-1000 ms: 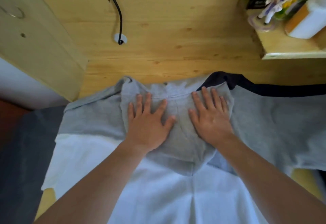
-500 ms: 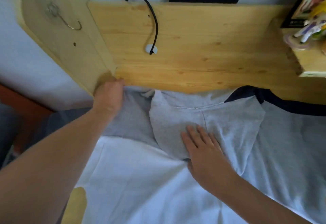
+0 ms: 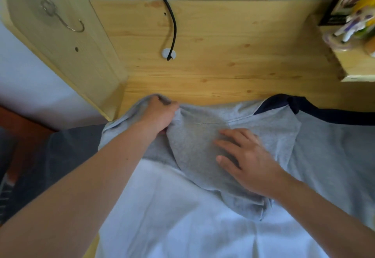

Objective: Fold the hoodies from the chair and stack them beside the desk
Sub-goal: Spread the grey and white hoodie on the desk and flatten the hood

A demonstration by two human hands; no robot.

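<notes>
Since a moment ago, our left hand (image 3: 157, 113) has bunched the grey hoodie's (image 3: 194, 148) shoulder edge in curled fingers, near the pine desk (image 3: 223, 65) side panel. Our right hand (image 3: 243, 156) presses flat, fingers straight, on its soft marled hood, spread over the desk; bare wood lies beyond.

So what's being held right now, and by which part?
The left hand grips the grey hoodie by its left shoulder edge; the right hand only presses flat on its hood.

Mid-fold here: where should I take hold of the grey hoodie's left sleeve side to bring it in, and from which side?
Grip the bunched shoulder edge of the grey cotton hoodie near the wooden desk, where the left hand already holds it, coming from the left. That edge is raised and free; the right hand pins the flat hood.
</notes>
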